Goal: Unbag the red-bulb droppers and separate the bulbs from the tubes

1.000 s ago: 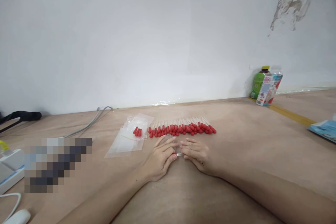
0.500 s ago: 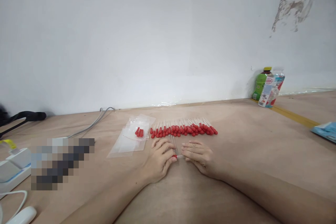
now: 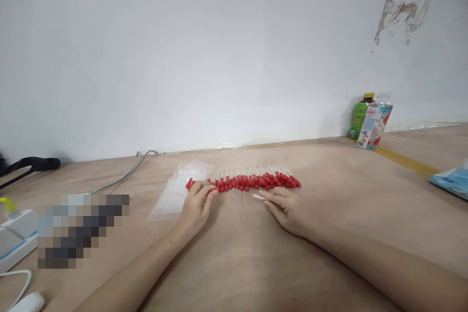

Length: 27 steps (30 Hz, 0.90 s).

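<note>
My left hand [image 3: 197, 202] is closed at the left end of a row of thin droppers with red rubber bulbs [image 3: 256, 181]. A red bulb [image 3: 215, 189] shows at its thumb tip; any tube on it is hidden. My right hand [image 3: 287, 207] pinches a thin clear tube [image 3: 259, 197], whose bare end points left. Between the hands, several clear tubes [image 3: 240, 207] lie on the table, apart from both hands. Left of the row, loose red bulbs [image 3: 189, 183] lie on clear plastic bags [image 3: 164, 204], partly covered by my left hand.
A white power strip [image 3: 18, 239], a grey cable [image 3: 126, 175] and a blurred-out dark object [image 3: 84, 234] are on the left. At the back right stand a green bottle [image 3: 358, 117] and a clear labelled bottle [image 3: 375, 124]. A blue packet [image 3: 451, 183] lies at the right edge.
My left hand has moved left and away from me, from the front of the tubes to the row's left end. My right hand has shifted slightly away from me and now shows a bare tube.
</note>
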Each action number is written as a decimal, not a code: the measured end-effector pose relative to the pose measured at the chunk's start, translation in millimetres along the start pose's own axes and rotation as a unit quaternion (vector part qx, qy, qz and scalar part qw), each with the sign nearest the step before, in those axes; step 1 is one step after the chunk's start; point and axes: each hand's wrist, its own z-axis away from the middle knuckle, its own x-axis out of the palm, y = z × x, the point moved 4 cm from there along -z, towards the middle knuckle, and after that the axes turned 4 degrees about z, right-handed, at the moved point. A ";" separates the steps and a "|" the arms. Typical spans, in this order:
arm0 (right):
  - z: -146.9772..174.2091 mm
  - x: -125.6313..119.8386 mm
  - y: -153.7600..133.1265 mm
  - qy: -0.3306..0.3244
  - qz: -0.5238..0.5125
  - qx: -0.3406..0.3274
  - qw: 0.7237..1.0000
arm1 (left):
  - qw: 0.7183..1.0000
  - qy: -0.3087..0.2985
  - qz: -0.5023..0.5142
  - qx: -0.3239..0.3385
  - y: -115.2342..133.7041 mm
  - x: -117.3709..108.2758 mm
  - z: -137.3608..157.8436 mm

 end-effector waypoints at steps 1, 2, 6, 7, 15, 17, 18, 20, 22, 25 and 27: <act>-0.7 1.7 0.4 -0.015 0.007 0.018 1.000 | 0.999 0.024 -0.009 -0.035 -11.7 -4.0 -3.8; -1.3 3.8 0.1 -0.025 0.011 0.027 0.999 | 0.996 0.042 -0.026 -0.069 -23.4 -7.8 -7.4; -4.6 12.1 -2.4 -0.019 0.008 0.055 0.998 | 0.981 0.089 -0.077 -0.157 -65.2 -23.4 -16.5; -5.9 13.3 -3.3 -0.015 0.011 0.062 0.998 | 0.978 0.090 -0.082 -0.169 -73.6 -26.2 -17.2; -15.2 14.2 -14.4 -0.032 0.091 0.048 0.994 | 0.957 0.057 -0.152 -0.239 -97.8 -29.4 -9.7; -16.6 16.2 -15.8 -0.035 0.095 0.047 0.994 | 0.953 0.053 -0.194 -0.229 -88.5 -27.7 -7.8; -17.4 17.4 -16.8 -0.034 0.096 0.044 0.994 | 0.951 0.053 -0.220 -0.212 -81.4 -26.4 -7.2; -19.2 19.5 -19.7 -0.032 0.093 0.037 0.994 | 0.950 0.049 -0.263 -0.160 -64.4 -22.0 -6.5; -20.8 20.7 -23.1 -0.034 0.085 0.031 0.995 | 0.955 0.038 -0.275 -0.103 -48.3 -15.2 -6.8; -22.3 21.0 -27.6 -0.052 0.068 0.026 0.996 | 0.959 0.016 -0.273 -0.072 -35.9 -4.7 -11.5; -22.9 20.0 -29.9 -0.070 0.057 0.024 0.996 | 0.958 0.003 -0.274 -0.088 -35.7 0.8 -18.2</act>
